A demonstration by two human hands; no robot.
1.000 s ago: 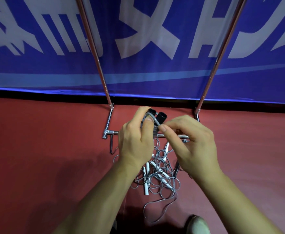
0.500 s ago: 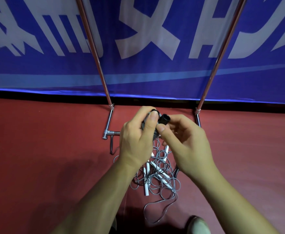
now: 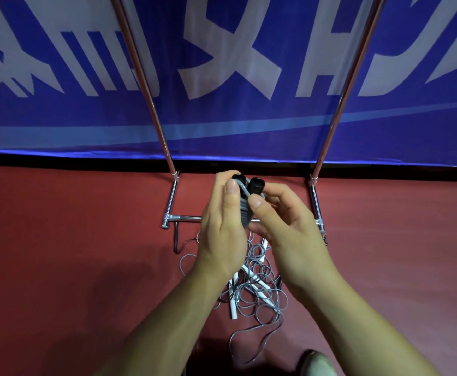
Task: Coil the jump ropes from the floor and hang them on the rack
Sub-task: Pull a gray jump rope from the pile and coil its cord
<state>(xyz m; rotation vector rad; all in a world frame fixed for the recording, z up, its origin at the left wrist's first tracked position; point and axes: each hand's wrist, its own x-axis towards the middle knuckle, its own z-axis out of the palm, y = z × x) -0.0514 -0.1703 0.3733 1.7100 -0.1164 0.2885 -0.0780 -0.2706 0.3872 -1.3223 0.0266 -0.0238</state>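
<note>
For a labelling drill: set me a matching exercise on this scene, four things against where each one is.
1 black handles
2 white handles
3 rack
4 shoe

A at the bottom edge of view
B in the grey cord tangle on the floor
C held by left hand and right hand
D standing before the blue banner

Pairs: 1-C, 2-B, 3-D, 4-A

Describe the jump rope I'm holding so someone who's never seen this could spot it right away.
Below the blue banner, a metal rack stands on the red floor. Over its bottom bar, the left hand and right hand grip the jump rope. Unlike the loose tangle with white handles on the floor, its grey cord is wound tight around two black handles.
</note>
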